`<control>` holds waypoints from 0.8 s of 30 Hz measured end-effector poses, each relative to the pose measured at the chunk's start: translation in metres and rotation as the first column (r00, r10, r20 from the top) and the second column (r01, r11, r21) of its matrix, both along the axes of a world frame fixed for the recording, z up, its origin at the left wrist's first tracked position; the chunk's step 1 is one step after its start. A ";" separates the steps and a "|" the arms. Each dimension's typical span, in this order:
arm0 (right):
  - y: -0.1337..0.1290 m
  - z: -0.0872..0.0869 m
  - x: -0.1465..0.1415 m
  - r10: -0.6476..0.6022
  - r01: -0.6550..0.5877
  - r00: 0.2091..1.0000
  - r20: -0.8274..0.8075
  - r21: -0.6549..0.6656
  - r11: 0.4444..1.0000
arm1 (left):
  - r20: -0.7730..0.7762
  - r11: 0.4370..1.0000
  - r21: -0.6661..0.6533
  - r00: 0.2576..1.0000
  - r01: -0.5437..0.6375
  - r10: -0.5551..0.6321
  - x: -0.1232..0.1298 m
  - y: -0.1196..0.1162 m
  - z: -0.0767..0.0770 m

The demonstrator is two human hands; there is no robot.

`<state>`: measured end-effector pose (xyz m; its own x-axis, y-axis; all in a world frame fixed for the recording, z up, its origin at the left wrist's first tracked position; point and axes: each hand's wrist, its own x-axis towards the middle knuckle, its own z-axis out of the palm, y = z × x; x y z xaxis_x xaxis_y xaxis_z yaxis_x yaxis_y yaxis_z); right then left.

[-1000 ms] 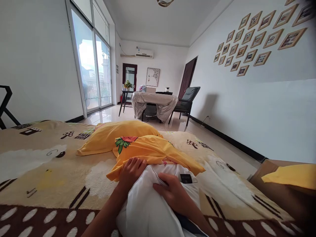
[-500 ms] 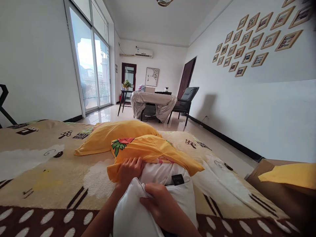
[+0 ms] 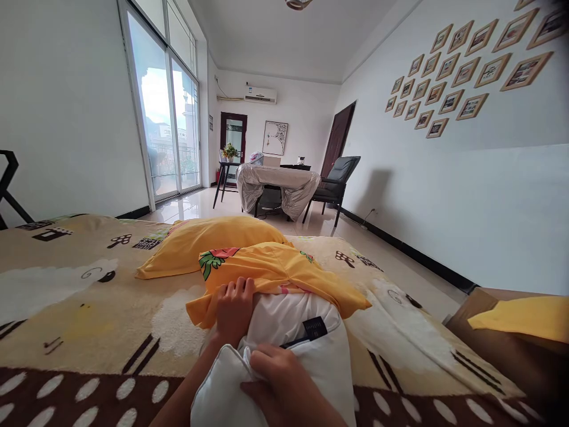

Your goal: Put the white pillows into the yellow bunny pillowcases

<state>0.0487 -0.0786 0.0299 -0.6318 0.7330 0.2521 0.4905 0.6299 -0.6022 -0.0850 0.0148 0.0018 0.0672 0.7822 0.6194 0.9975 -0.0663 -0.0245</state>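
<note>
A white pillow [image 3: 322,356] with a black label [image 3: 315,328] lies close in front of me, its far end inside a yellow pillowcase [image 3: 267,267] printed with red and green fruit. My left hand [image 3: 234,305] is closed on the pillowcase's near edge, on the left side of the opening. My right hand [image 3: 280,376] pinches a fold of the white pillow near its bottom corner. The near part of the pillow is folded up and sticks out of the case. Behind it lies another yellow pillow [image 3: 213,237].
A beige blanket [image 3: 102,296] with sheep prints and a brown dotted border covers the bed. At the right, a yellow cloth [image 3: 520,317] lies over a cardboard box [image 3: 466,314]. Farther back stand a covered table [image 3: 280,175] and a black chair [image 3: 338,178].
My right hand has moved slightly left and down with the pillow's fold, and more of the black label shows. My left hand has shifted a little left, still gripping the pillowcase edge.
</note>
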 end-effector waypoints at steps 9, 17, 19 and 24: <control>0.044 0.012 0.050 -0.387 0.393 0.884 -0.262 -0.030 0.919 | 0.122 0.956 -0.281 0.991 0.085 -0.052 -0.038 -0.006 0.026; 0.073 0.027 0.123 -0.641 0.678 0.583 -0.499 -0.137 0.722 | 0.225 0.934 -0.312 0.968 0.177 -0.108 -0.056 -0.008 0.028; 0.072 0.030 0.136 -0.676 0.724 0.500 -0.541 -0.167 0.669 | 0.263 0.937 -0.294 0.958 0.189 -0.111 -0.060 -0.007 0.030; 0.082 0.022 0.170 -0.755 0.820 0.313 -0.576 -0.237 0.520 | 0.319 0.969 -0.238 0.948 0.068 0.012 -0.058 -0.012 0.043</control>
<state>0.2190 0.0036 0.0520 0.5242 0.7583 0.3875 0.3823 0.1972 -0.9028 -0.1427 0.0029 0.0452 -0.0764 0.9117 0.4036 0.9484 -0.0584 0.3115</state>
